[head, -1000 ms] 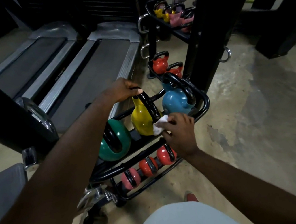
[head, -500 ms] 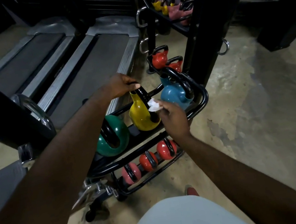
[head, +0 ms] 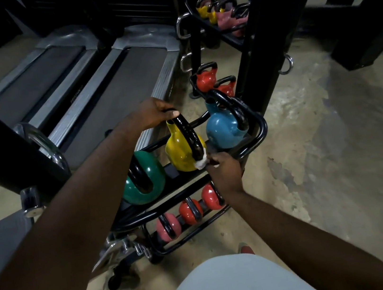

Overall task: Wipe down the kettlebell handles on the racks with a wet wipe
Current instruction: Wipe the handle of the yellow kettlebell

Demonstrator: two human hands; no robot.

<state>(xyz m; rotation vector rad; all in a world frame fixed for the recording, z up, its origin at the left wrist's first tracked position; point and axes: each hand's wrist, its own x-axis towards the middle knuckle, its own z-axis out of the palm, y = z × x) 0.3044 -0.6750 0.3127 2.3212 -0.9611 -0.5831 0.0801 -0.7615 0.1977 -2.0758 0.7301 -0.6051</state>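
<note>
On the rack (head: 261,132), the yellow kettlebell handle (head: 188,135) leans up-left.

The right hand (head: 225,170) has slid the wet wipe (head: 200,163) down the yellow kettlebell's handle (head: 187,133) toward 6 o'clock, reaching its base.

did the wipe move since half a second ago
Yes, the wet wipe slid down the handle of the yellow kettlebell, toward its base.

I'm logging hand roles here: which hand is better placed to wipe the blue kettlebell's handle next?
Right. The right hand pinches the wet wipe close to the blue kettlebell; the left hand grips the yellow kettlebell's handle, farther away.
</note>
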